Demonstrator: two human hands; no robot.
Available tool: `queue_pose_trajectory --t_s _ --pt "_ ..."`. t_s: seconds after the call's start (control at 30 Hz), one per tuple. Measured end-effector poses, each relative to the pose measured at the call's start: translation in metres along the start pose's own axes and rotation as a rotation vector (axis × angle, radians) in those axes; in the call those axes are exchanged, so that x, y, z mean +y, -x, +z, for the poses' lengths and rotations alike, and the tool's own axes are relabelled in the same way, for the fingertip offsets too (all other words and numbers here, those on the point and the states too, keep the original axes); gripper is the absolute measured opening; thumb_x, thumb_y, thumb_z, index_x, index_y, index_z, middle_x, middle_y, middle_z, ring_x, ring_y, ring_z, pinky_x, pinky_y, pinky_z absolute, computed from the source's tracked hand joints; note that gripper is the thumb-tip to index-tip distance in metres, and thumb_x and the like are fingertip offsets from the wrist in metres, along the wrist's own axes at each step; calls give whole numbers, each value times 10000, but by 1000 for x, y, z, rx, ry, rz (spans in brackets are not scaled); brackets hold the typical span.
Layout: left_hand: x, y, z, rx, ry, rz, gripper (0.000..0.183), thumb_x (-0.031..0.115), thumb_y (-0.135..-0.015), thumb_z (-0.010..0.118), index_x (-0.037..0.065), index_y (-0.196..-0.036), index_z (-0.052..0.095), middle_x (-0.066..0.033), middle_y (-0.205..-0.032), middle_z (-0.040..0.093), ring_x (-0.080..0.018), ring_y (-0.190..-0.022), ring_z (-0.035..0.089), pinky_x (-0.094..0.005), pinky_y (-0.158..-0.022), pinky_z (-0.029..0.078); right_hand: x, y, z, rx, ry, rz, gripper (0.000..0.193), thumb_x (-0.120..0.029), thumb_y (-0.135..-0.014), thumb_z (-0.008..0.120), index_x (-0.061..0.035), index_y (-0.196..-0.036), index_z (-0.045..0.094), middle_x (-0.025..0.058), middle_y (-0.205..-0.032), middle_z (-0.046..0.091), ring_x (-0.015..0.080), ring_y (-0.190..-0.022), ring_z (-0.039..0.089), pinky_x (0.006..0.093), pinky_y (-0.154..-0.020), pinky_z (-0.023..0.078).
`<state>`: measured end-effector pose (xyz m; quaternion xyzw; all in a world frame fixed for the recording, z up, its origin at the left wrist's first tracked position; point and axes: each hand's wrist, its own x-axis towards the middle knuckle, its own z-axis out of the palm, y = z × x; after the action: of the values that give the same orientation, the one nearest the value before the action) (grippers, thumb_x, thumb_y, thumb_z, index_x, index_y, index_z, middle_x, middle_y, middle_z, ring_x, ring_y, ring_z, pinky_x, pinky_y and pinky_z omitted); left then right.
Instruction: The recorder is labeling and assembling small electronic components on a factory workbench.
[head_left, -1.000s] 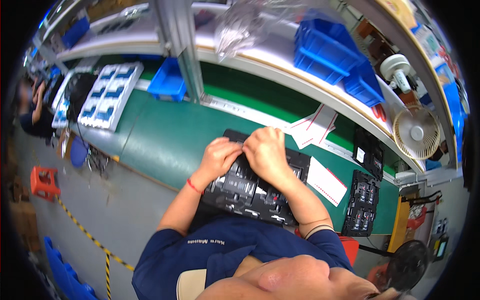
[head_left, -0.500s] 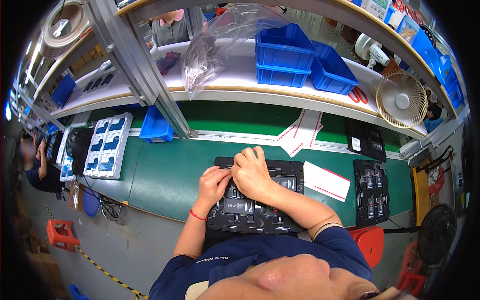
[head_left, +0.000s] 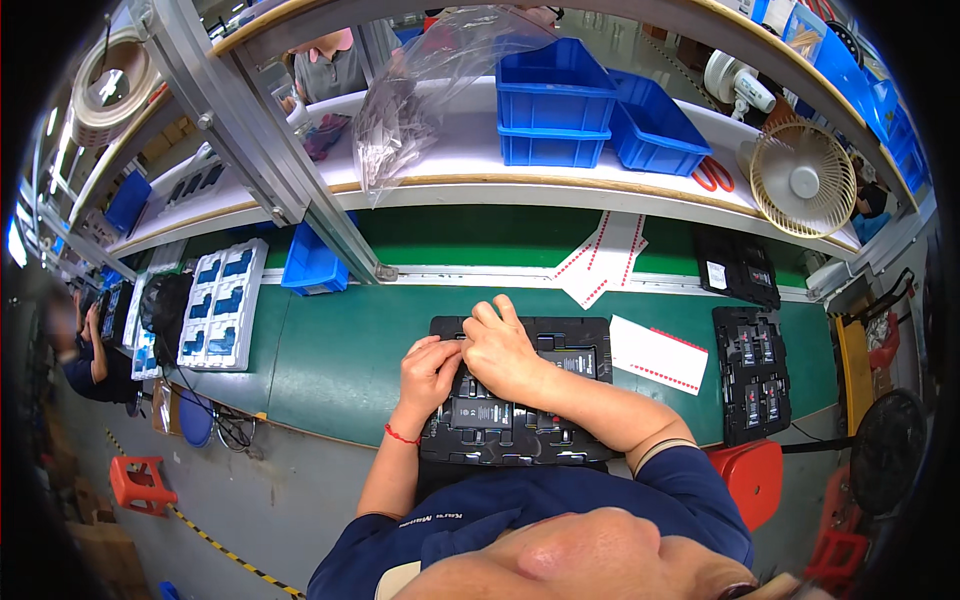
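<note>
A black plastic tray (head_left: 560, 326) lies on the green bench in front of me, its pockets holding flat black batteries (head_left: 483, 412). Over the tray's upper left part, my left hand (head_left: 430, 374) has thumb and fingertips pinched together. Right beside it, my right hand (head_left: 496, 352) bends over with curled fingers, the fingertips meeting those of the left. Whatever sits between the fingertips is too small or too covered to make out. To the right of the tray is a white sheet (head_left: 655, 352) with rows of red marks along its edges.
Further right lie two more black trays, one with batteries (head_left: 752, 375) and one behind it (head_left: 735, 268). More red-marked strips (head_left: 605, 262) rest at the back. A white tray of blue parts (head_left: 222, 310) and a blue bin (head_left: 312, 262) stand left. Above runs a shelf (head_left: 440, 192).
The view has shifted slightly. Both hands stay pinched together at the same part of the tray, with only small finger movement; nothing has visibly been picked up or put down.
</note>
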<state>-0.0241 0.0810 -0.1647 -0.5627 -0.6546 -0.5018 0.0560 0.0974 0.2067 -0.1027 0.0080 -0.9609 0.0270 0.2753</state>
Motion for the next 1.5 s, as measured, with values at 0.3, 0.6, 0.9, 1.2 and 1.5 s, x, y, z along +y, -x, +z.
queue_pose_trajectory --t_s 0.3,0.6,0.9,1.2,1.5 --pt "3 -2 -1 -7 22 1 91 21 -781 714 33 -871 701 -94 -888 742 -262 -830 712 -431 -904 509 4 6 17 -38 40 -15 105 -131 -693 647 -50 -663 706 65 -766 581 263 -963 514 483 -1013 315" --pt "9 -4 -8 -154 23 90 99 84 -687 746 52 -760 688 -93 -848 704 -277 -913 678 -442 -924 473 -1 21 -24 -94 -167 100 499 -293 -669 819 -25 -1070 691 80 -963 623 265 -1030 528 474 -1005 330" --pt "7 -1 -2 -153 11 88 46 57 -717 718 43 -732 676 -96 -846 719 -282 -913 694 -449 -930 472 27 84 -61 181 -112 388 218 -190 -740 778 -72 -904 697 48 -902 641 264 -993 562 512 -986 326" --pt "9 -10 -5 -176 -20 74 43 13 -744 687 -2 -735 647 -138 -872 715 -311 -932 686 -476 -954 461 109 220 -92 220 368 998 124 -123 -783 731 -80 -897 711 72 -943 676 281 -1006 567 444 -940 340" --pt "14 -3 -9 -166 -40 49 46 24 -720 706 23 -730 661 -114 -871 717 -292 -933 685 -470 -955 457 121 225 -63 4 190 962 331 -135 -774 746 -104 -1102 718 74 -1080 628 286 -1137 510 485 -1050 290"
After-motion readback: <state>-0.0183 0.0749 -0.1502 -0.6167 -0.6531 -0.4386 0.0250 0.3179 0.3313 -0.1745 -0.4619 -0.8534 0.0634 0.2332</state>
